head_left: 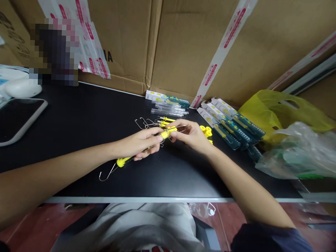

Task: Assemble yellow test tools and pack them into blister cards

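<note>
My left hand [144,142] is closed around what looks like a tubular spring scale [124,161], held at a slant above the black table. Its lower end has a yellow cap and a bent metal hook [105,173] pointing down to the left. My right hand [192,136] pinches the upper yellow end [170,129], where a thin wire loop sticks out. The fingers hide most of the tube. Behind my hands lie several yellow rods [164,123] with wire hooks [142,122]. Yellow caps [206,131] sit just right of my right hand.
Clear tubes [168,110] lie by a narrow printed box [166,98] at the back. More printed boxes [228,122] are stacked on the right, beside yellow [268,107] and clear plastic bags [291,152]. A phone-like device [16,120] lies left. Cardboard [182,42] stands behind the table [83,112].
</note>
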